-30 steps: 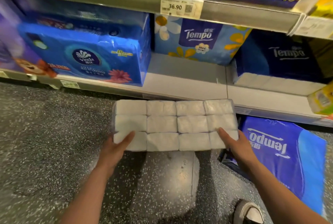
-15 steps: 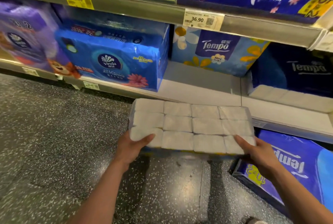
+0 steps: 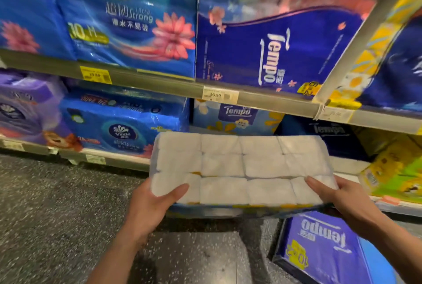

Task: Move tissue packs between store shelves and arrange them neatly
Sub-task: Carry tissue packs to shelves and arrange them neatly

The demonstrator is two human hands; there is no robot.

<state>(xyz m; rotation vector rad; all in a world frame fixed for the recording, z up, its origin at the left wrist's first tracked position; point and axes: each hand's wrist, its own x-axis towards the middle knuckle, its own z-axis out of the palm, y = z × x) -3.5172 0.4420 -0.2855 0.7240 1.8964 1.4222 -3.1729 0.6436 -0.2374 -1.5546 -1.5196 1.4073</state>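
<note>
Your left hand (image 3: 151, 201): grasps the tissue pack (image 3: 242, 169) at its near-left corner — thumb on top.
Your right hand (image 3: 342, 197): grasps its near-right corner.
Pack: level, before the bottom shelf (image 3: 347, 165).

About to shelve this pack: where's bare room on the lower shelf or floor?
Bare shelf board shows before the dark Tempo pack, left of the yellow-green pack; the held pack hides the rest. The floor left of the left hand is bare. Crowded: the upper shelf, the Vinda pack end below, and the floor right, where a blue Tempo pack lies.
</note>
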